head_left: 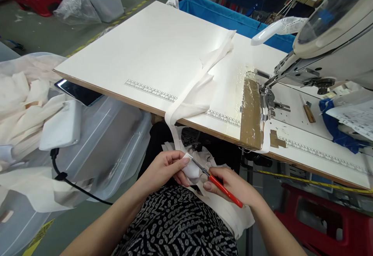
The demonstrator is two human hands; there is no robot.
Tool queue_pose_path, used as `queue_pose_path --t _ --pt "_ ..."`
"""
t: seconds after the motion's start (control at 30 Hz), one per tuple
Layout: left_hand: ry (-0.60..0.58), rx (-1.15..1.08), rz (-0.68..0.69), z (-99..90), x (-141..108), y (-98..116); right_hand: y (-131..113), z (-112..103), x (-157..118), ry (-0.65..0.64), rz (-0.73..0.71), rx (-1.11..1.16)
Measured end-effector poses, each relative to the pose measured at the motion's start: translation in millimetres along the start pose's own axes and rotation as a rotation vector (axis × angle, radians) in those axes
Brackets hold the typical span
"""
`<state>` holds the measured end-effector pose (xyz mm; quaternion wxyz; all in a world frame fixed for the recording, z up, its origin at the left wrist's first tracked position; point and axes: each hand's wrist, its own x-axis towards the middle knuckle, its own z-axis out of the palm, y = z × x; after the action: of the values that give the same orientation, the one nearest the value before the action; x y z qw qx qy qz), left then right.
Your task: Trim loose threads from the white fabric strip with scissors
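My left hand pinches the edge of a white cloth piece above my lap. In my right hand is a pair of scissors with red handles, their metal blades pointing up and left at the cloth beside my left fingertips. A long pale fabric strip runs from the white table over its front edge and down toward my hands. More pale cloth lies across my lap, over a black-and-white patterned garment.
A sewing machine stands at the right of the table, with a wooden-handled tool beside it. On the left are plastic bins with pale fabric and a white power bank with a black cable. A red stool is at lower right.
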<state>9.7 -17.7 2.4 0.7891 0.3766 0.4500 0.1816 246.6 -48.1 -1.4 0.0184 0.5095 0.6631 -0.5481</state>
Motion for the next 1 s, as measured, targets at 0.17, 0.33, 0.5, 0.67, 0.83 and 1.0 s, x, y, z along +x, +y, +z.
queue_pose_path --t 0.17,0.33,0.5,0.67,0.83,1.0 --pt "0.015 -0.018 0.004 2.0 0 1 -1 2 -1 0.051 0.019 -0.108" --pt "0.019 -0.016 0.007 2.6 0 3 -3 5 -2 0.103 0.036 -0.193" --pt "0.009 -0.006 -0.003 -0.6 2 2 -2 9 0 0.145 0.011 -0.178" --pt "-0.009 0.008 0.010 -5.7 0 -2 -1 10 0 0.153 0.025 -0.198" --pt "-0.013 0.016 -0.027 -4.8 0 -2 -5 5 0 0.151 0.044 -0.339" --pt "-0.033 0.004 -0.045 -2.4 -1 -1 -11 6 3 0.170 0.035 -0.384"
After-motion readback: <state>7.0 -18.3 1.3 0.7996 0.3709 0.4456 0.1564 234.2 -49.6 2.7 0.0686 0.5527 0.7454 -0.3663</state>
